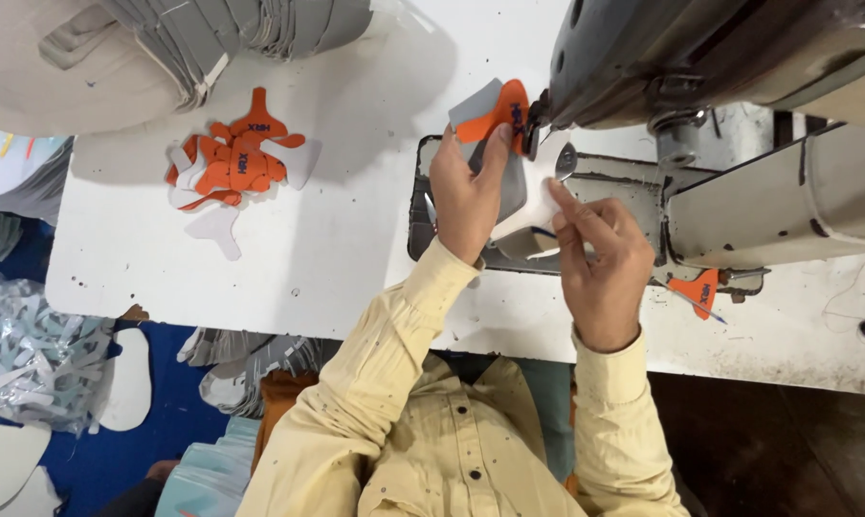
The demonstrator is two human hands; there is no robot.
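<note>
Left hand (466, 196) grips the workpiece, thumb on top pressing the orange patch (499, 110) onto the grey panel (476, 105); fingers (498, 148) are clenched on the piece, right up at the sewing machine (700, 57) head. Patch sits just past the left fingertips, touching the machine's needle area. Grey panel pokes out above and left of those fingers, under the patch.

Right hand (600, 254) pinches the white piece (538, 196) from the other side, index finger stretched toward the needle area, the rest curled around the lower edge. White piece runs between the two hands, touching both, over the machine bed (624, 182). Both hands are close together, nearly touching.

A single orange patch, the spare (698, 290), lies on the tabletop (337, 239) to the right of the right-hand fingers, near but apart. A thin blue tool lies beside it; cannot tell what it is.

Well off to the left of the left fingers: a pile (236, 158) of orange and white cut patches loose on the tabletop. Beyond it, at the far edge, a stack (241, 33) of grey cut panels, partly banded. Below the tabletop edge, bags of pale cut pieces (31, 354) on the floor side.

Pale yellow sleeves on both arms.
</note>
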